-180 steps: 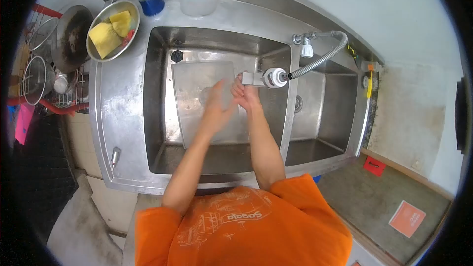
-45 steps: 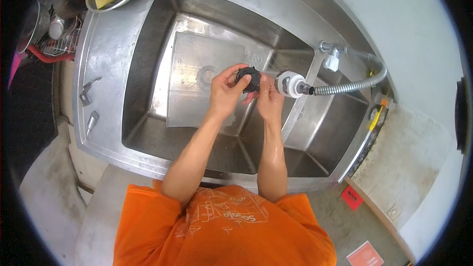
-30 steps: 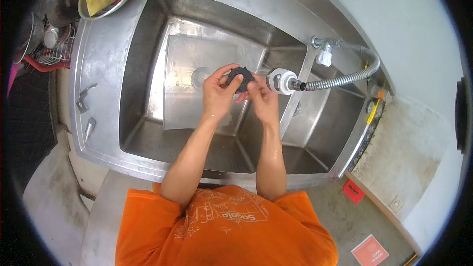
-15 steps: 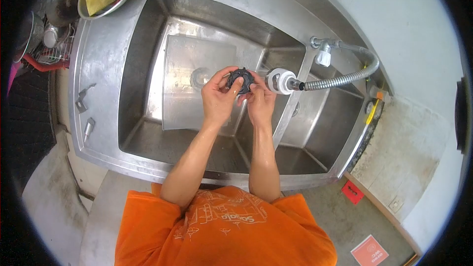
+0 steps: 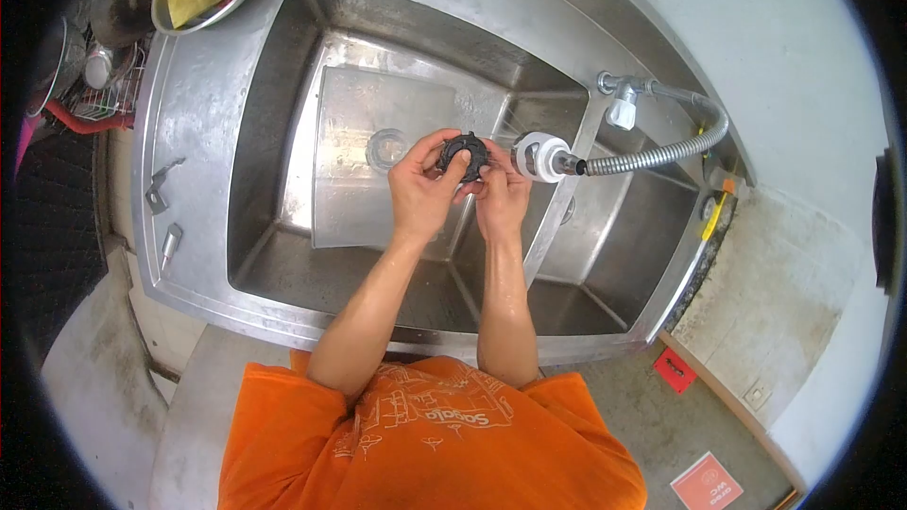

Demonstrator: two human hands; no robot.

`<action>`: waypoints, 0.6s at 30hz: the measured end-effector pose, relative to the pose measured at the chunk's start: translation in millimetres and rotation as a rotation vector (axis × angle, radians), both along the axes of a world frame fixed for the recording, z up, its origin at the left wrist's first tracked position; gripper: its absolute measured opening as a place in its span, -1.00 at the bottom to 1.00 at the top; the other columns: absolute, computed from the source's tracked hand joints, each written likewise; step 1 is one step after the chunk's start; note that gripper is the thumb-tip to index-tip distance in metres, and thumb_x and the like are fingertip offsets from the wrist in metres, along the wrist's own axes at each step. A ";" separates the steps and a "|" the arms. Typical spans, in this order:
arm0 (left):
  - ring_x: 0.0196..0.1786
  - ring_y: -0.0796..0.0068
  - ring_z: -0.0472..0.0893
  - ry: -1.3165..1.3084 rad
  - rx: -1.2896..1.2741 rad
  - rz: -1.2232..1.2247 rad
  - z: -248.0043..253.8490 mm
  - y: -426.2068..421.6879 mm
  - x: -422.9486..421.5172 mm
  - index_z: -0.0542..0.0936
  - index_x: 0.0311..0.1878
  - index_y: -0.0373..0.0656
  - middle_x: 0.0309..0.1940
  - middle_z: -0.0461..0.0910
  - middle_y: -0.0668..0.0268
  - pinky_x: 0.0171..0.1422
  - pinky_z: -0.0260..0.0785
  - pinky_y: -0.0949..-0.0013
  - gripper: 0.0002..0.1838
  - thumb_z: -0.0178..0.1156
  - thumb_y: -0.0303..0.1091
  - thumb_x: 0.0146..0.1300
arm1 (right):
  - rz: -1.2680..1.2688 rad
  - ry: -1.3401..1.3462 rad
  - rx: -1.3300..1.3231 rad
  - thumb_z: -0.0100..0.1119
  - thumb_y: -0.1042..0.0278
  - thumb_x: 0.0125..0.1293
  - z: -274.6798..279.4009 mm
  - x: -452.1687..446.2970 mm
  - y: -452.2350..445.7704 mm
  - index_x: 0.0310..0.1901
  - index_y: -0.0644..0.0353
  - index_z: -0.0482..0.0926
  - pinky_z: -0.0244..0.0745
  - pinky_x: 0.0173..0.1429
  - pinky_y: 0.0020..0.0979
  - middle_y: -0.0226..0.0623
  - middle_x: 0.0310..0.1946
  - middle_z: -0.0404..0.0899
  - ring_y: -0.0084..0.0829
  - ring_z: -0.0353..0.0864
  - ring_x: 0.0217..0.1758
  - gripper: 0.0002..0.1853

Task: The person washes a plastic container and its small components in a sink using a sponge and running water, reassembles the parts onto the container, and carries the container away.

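Blk round part (image 5: 466, 144) clamped btwn L hand (image 5: 420, 187) & R hand (image 5: 501, 200), underside & some edge hidden.

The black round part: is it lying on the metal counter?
No, the left hand and the right hand hold the black round part over the sink.

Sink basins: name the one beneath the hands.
The larger left basin: left hand and right hand hold a black part over it; the smaller basin has neither.
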State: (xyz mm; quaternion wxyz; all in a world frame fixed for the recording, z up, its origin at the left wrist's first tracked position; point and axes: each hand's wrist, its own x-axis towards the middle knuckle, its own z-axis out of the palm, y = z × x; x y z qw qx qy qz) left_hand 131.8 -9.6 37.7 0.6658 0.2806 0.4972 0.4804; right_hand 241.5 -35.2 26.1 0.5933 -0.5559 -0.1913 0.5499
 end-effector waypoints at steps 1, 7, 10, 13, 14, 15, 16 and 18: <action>-0.11 0.57 0.63 0.009 0.008 -0.001 1.0 0.2 -0.2 0.53 0.13 -0.36 -0.14 0.69 0.19 -0.05 0.51 0.51 -0.66 0.26 -0.57 0.30 | 0.010 0.004 -0.003 -0.09 0.65 0.23 -0.9 1.4 0.3 0.09 0.53 0.49 0.66 -0.53 -0.36 -0.06 -0.20 0.64 -0.37 0.62 -0.50 -0.62; -0.11 0.55 0.63 -0.041 -0.010 -0.014 -4.7 -1.4 -0.2 0.53 0.13 -0.36 -0.13 0.68 0.19 -0.04 0.52 0.49 -0.66 0.25 -0.59 0.29 | -0.046 -0.073 -0.096 -0.06 0.61 0.28 12.1 -3.7 5.7 -0.01 0.52 0.52 0.60 -0.61 -0.40 -0.08 -0.26 0.62 -0.41 0.59 -0.55 -0.72; -0.10 0.56 0.62 -0.014 0.004 -0.106 -7.5 -0.7 -4.4 0.53 0.13 -0.33 -0.14 0.68 0.21 -0.05 0.52 0.48 -0.66 0.25 -0.59 0.28 | -0.004 -0.180 -0.202 -0.01 0.55 0.35 21.9 0.3 9.7 -0.07 0.48 0.52 0.55 -0.65 -0.42 -0.13 -0.30 0.61 -0.42 0.58 -0.58 -0.79; -0.17 0.58 0.61 0.017 -0.001 -0.250 -10.8 2.9 -8.1 0.56 0.10 -0.29 -0.20 0.69 0.23 -0.05 0.50 0.47 -0.67 0.29 -0.55 0.27 | 0.062 -0.273 -0.309 0.04 0.46 0.41 26.2 4.5 7.3 -0.09 0.43 0.52 0.52 -0.64 -0.45 -0.20 -0.32 0.60 -0.45 0.59 -0.55 -0.81; -0.21 0.59 0.61 0.022 -0.009 -0.303 -11.1 3.5 -6.8 0.57 0.08 -0.27 -0.23 0.70 0.23 -0.05 0.49 0.46 -0.68 0.30 -0.53 0.26 | 0.081 -0.298 -0.346 0.06 0.43 0.43 26.9 6.6 4.7 -0.09 0.41 0.52 0.52 -0.63 -0.46 -0.23 -0.33 0.59 -0.46 0.59 -0.54 -0.81; -0.17 0.58 0.61 -0.036 -0.002 -0.258 -10.3 2.4 -0.7 0.56 0.09 -0.26 -0.21 0.69 0.23 -0.04 0.50 0.45 -0.68 0.29 -0.53 0.26 | -0.009 -0.295 -0.268 0.06 0.43 0.44 20.7 5.2 1.8 -0.09 0.40 0.51 0.53 -0.60 -0.47 -0.24 -0.33 0.59 -0.48 0.60 -0.51 -0.81; -0.14 0.57 0.61 -0.092 0.000 -0.213 -8.2 -1.8 7.8 0.56 0.10 -0.26 -0.19 0.69 0.22 -0.03 0.50 0.43 -0.67 0.28 -0.54 0.27 | -0.099 -0.291 -0.192 0.06 0.42 0.45 9.8 0.2 -3.9 -0.08 0.39 0.51 0.53 -0.58 -0.48 -0.26 -0.33 0.59 -0.50 0.60 -0.47 -0.81; -0.10 0.56 0.62 -0.042 0.050 -0.281 -4.1 -5.6 12.3 0.55 0.11 -0.27 -0.16 0.69 0.21 -0.01 0.50 0.41 -0.66 0.27 -0.54 0.27 | -0.208 -0.242 -0.114 0.13 0.39 0.41 13.6 -1.8 -9.7 -0.05 0.38 0.50 0.58 -0.44 -0.53 -0.30 -0.30 0.61 -0.54 0.61 -0.34 -0.78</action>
